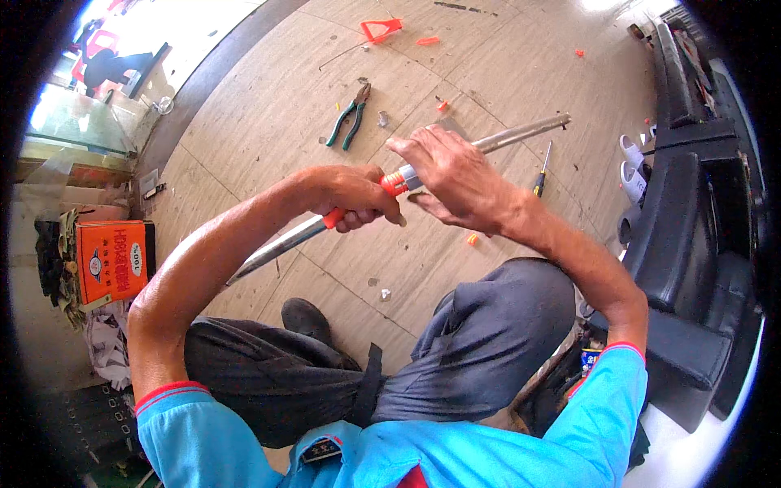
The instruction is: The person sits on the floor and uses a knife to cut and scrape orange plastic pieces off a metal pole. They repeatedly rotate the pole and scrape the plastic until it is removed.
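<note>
A shiny metal pole (521,133) runs slantwise between my hands, and its lower part (277,247) comes out beneath my left forearm. My left hand (357,198) is closed round the orange plastic grip of the pole. Between the hands shows an orange threaded fitting (393,183), with a pale grey collar (410,177) against it. Over the collar and the upper pole lies my right hand (454,174), its thumb below and fingers above; its palm hides part of the pole. Beyond my left hand, green-handled combination pliers (349,120) lie on the floor.
A screwdriver (541,174) lies right of the pole. An orange plastic frame (381,29), an orange strip (428,41) and small orange pieces (472,240) are scattered on the tiles. An orange box (113,262) stands left; a black sofa (674,226) and white slippers (633,181) are right.
</note>
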`<state>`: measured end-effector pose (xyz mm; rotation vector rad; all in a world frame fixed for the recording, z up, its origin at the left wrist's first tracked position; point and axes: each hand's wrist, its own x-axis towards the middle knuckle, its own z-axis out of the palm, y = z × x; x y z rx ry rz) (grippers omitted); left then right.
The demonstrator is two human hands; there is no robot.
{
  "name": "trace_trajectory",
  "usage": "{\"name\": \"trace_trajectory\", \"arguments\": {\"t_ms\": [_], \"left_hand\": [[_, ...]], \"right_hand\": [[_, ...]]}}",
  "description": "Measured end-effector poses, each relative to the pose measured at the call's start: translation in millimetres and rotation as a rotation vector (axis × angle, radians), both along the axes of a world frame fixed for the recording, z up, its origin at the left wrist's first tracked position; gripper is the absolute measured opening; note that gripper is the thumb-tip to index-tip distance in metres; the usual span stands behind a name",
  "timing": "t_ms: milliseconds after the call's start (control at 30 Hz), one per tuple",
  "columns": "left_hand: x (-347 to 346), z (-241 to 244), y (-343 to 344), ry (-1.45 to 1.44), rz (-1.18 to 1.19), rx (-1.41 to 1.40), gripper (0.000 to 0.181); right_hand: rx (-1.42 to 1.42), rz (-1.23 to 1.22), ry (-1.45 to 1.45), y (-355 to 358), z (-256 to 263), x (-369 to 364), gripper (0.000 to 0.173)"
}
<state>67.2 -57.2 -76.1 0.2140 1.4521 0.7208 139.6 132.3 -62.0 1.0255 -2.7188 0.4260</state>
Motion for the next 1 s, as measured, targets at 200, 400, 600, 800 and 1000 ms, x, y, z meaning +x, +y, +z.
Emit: {"name": "trace_trajectory", "arguments": {"t_ms": [200,400,600,800,1000], "left_hand": [[8.3,-1.9,-0.5,0.181,-0.019,-0.059,0.032],[-1.0,-4.0,-1.4,-0.047,0.012,-0.006,0.035],[4.3,-6.0,-2.0,0.082,0.035,-0.034,0.035],[14.0,-0.5,3.0,0.122,-0.043,-0.052,0.034],[5.5,-5.8,-3.1,-0.075,0.048,0.000,0.036]], "right_hand": [[0.079,0.070,-0.439,5.5,10.6,-10.6,0.043],[0.058,0.018,0.076,5.2,-7.2,-1.3,0.042],[0.051,0.043,-0.310,1.0,11.1,-6.4,0.047],[0.095,0.095,-0.304,4.2,14.7,-4.6,0.027],[0.074,0.010,0.122,4.6,-4.4,-1.9,0.031]]}}
